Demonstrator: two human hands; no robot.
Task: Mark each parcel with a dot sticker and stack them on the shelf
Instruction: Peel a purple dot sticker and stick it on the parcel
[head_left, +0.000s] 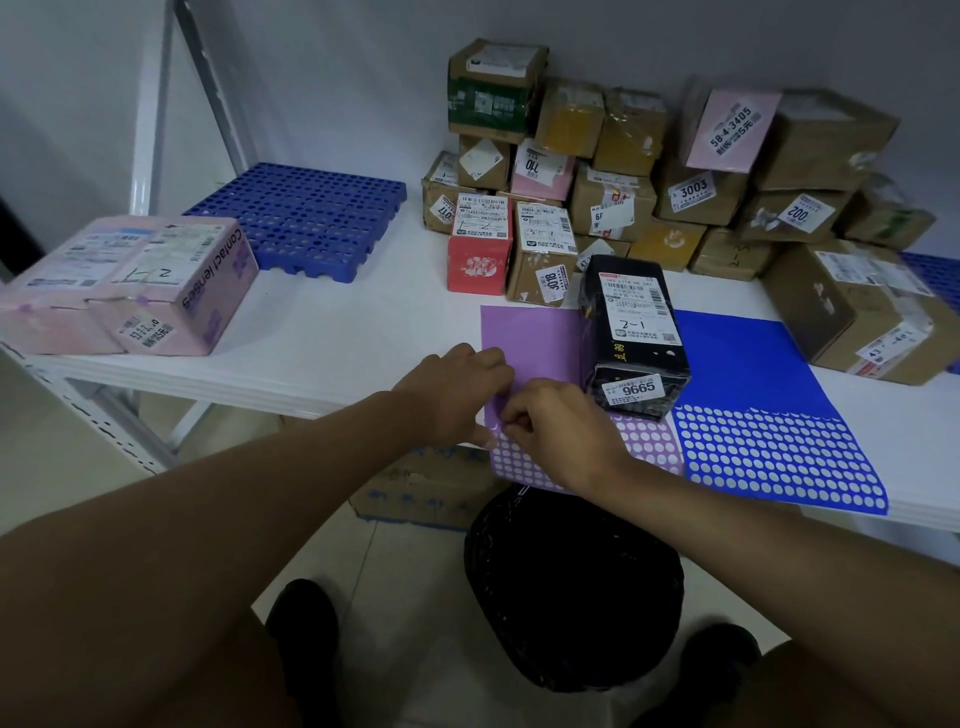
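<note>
Both hands work at the near left corner of the purple sticker sheet (535, 338), which lies on the white desk (363, 332) with its near edge hanging a little past the desk's rim. The left hand (457, 389) presses on the sheet's left edge with its fingers curled over it, while the right hand (561, 431) has its fingers bunched in a pinch at the rows of dots, apparently picking at one sticker; whether a dot is already lifted cannot be told. The black parcel (636, 332) stands just right of the hands, resting across the purple sheet and the blue sticker sheet (769, 415) beside it. Unsorted parcels (623, 171) are piled at the far right against the wall, and a pink box (130, 286) sits at the far left near a blue plastic pallet (301, 218). The risk here is a torn or folded sticker if the dot is peeled too fast, or the whole sheet lifting if the left hand eases its hold. Because the black parcel weighs on both sheets, a tug on the purple one could drag or tip it toward the desk edge. A sticky dot may also cling to the fingers instead of the parcel.
</note>
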